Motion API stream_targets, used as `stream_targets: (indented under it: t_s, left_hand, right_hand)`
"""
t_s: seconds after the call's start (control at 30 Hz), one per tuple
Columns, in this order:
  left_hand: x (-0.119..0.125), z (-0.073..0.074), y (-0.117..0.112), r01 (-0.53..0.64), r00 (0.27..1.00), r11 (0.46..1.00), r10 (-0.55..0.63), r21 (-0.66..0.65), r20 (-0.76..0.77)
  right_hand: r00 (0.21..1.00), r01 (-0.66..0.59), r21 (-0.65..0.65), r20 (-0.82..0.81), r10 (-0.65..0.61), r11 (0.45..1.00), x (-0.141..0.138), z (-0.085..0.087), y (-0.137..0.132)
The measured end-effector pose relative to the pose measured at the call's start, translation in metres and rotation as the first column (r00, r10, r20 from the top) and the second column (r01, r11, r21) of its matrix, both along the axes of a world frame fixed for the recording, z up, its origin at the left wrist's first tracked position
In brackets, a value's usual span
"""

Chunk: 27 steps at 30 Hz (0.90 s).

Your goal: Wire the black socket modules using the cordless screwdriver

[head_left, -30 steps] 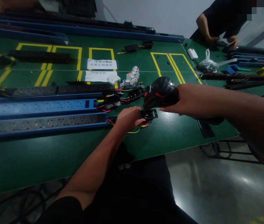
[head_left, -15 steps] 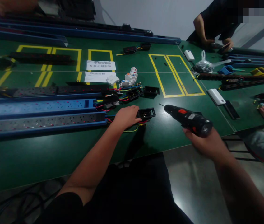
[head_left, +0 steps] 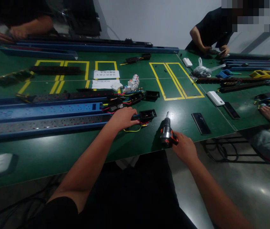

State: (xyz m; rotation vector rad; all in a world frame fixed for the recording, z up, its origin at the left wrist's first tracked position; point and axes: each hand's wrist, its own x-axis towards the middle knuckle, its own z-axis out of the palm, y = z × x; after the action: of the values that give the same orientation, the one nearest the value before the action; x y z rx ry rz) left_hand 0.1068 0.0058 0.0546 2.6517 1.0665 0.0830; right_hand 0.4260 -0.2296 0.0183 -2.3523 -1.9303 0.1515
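Note:
My right hand (head_left: 184, 147) is closed round the handle of a cordless drill (head_left: 165, 131), held above the table near its front edge with the bit pointing away from me. My left hand (head_left: 123, 120) is closed over the near part of an open black plastic housing (head_left: 148, 115), which juts out past my fingertips; part of it is hidden under them. Loose wires (head_left: 137, 129), yellow-green and red, come out beside that hand. Left of it a long power strip (head_left: 77, 121) with rows of outlets lies in a blue channel.
A second blue strip (head_left: 41, 111) lies behind the first. White circuit breakers (head_left: 132, 83) stand beyond my left hand. To the right are a dark phone (head_left: 201, 123), another phone (head_left: 231, 110) and a white box (head_left: 215, 98). Other people work along the far side and at the right.
My right hand has swung the drill left and turned it, so its bit now points away from me instead of left. The dark phone is uncovered. My left hand stays at the housing.

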Motion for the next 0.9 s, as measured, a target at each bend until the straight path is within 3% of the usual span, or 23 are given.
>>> stream_targets:
  t_s: [0.13, 0.4, 0.57, 0.73, 0.9]
  left_hand:
    - [-0.008, -0.004, -0.004, -0.025, 0.999, 0.999, 0.024, -0.028, -0.043]
    - [-0.036, 0.016, 0.005, 0.008, 0.98, 0.991, 0.019, -0.136, 0.196]
    - [-0.049, 0.02, 0.001, 0.112, 0.961, 0.972, -0.053, -0.208, 0.27]
    - [-0.043, 0.007, -0.007, 0.25, 0.966, 0.924, -0.218, -0.29, 0.137]
    - [-0.029, 0.002, -0.011, 0.247, 0.961, 0.879, -0.276, -0.408, -0.012]
  right_hand:
    - [0.997, -0.039, 0.007, 0.06, 0.038, 0.999, -0.002, -0.006, 0.006]
    - [0.989, -0.086, -0.056, 0.113, 0.092, 0.995, 0.001, -0.002, 0.013]
    - [0.991, -0.098, -0.151, 0.08, 0.111, 0.984, 0.002, 0.004, 0.02]
    - [0.998, -0.044, -0.199, 0.024, 0.05, 0.979, -0.005, 0.004, 0.026]
    - [1.0, -0.025, -0.222, 0.003, 0.027, 0.975, -0.005, -0.003, 0.026]
